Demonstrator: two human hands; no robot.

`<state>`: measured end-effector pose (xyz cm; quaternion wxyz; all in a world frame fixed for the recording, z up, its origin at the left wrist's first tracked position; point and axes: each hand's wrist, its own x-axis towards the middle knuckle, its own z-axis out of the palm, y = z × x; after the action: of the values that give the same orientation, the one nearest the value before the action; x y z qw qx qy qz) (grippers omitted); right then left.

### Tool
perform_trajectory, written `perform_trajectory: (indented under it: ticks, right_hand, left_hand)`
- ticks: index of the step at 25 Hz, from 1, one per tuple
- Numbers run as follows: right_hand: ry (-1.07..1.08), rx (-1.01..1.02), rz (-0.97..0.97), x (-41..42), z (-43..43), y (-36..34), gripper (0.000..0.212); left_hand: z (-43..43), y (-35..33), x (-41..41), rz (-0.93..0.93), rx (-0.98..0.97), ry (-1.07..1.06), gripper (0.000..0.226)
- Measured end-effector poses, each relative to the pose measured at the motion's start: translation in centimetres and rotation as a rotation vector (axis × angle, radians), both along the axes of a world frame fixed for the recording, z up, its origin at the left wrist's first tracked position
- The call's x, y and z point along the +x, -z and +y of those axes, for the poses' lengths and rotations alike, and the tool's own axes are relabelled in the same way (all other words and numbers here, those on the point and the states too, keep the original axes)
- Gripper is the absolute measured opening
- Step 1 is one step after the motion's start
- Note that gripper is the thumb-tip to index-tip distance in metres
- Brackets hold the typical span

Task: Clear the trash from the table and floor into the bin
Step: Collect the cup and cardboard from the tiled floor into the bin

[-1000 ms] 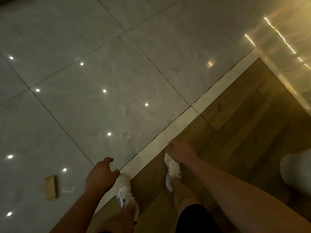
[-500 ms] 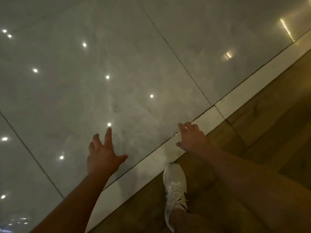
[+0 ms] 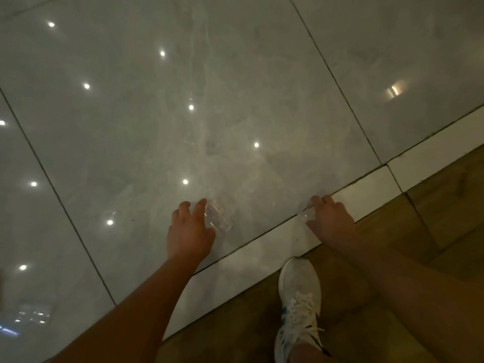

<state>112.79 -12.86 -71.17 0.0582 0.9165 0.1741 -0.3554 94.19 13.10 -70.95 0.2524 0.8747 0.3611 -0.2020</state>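
Observation:
A clear plastic cup lies on its side on the glossy grey floor tile. My left hand is down on it, with the index finger over the cup and the thumb under it. My right hand hovers low over the white border strip. A second, faint clear plastic piece sits at its thumb and fingertips and seems to be held. No bin is in view.
My white sneaker stands on the brown wood-look floor at the lower right. Ceiling lights glint off the tiles.
The view has dropped closer to the floor. My left hand reached forward with spread fingers and now closes on the clear cup. My right hand moved forward to the border strip.

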Motion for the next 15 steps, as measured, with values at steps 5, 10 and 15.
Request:
perform_trajectory:
  ticks: [5, 10, 15]
  right_hand:
    - [-0.103, 0.226, -0.032, -1.5, 4.8, -0.5, 0.059]
    - [-0.127, 0.413, 0.115, -1.0, 10.9, -1.3, 0.070]
    - [-0.157, 0.549, 0.184, 1.2, 18.8, -4.1, 0.071]
  left_hand:
    - [-1.8, 0.7, 1.9, 0.057, -0.091, -0.268, 0.097]
    - [-1.2, 1.5, 2.6, -0.096, -0.184, -0.384, 0.087]
    - [7.0, -1.4, 3.6, -0.286, -0.206, -0.214, 0.104]
